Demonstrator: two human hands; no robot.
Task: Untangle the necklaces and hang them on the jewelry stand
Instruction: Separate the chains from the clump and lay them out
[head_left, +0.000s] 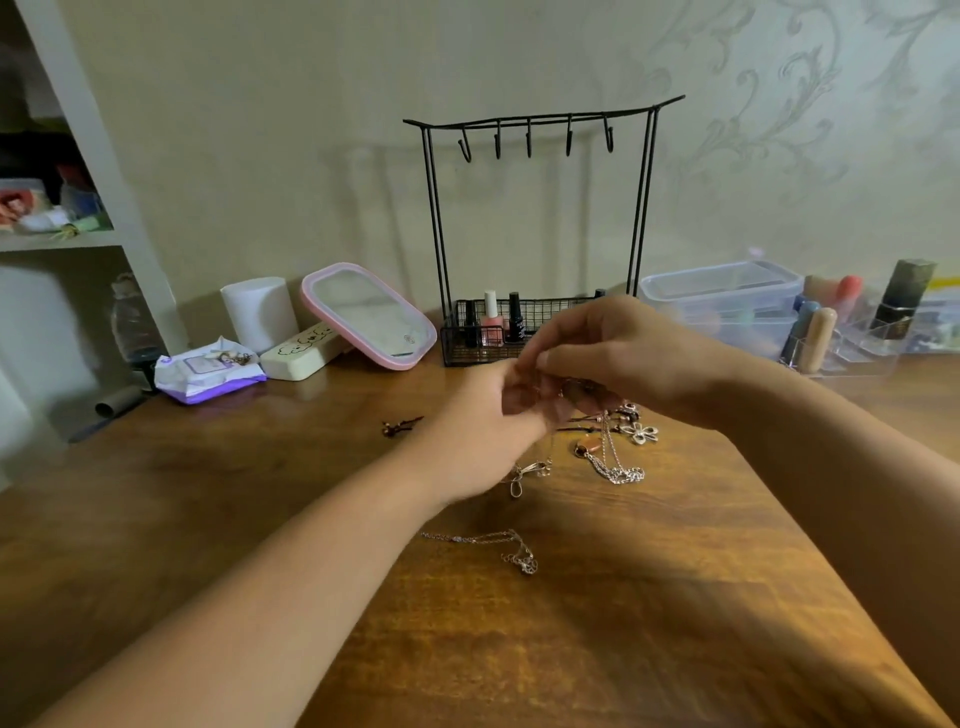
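Brown wooden table fills the lower part of the view, seen from above by a person whose two bare forearms reach in from the near edge. The left hand and the right hand meet above the middle of the table, just in front of the jewelry stand. Both hands have their fingers curled in toward each other and pinch a tangled clump of necklaces between them; the exact contact points are blurred and partly hidden by the fingers. Silver chains, a flower-shaped pendant and some beads hang from the clump down to the table surface under the right hand.

One separate silver chain lies loose on the table nearer the person, apart from the clump. A small dark trinket lies alone to the left of the hands.

The stand is black wire, upright near the table's far edge by the wall, with five bare hooks along its top bar. Its basket base holds nail polish bottles.

Along the far edge to the left stand a pink-framed mirror tilted back, a cream case, a white roll and a pack of wipes. To the right sit a clear lidded box and a clear organizer of cosmetics.
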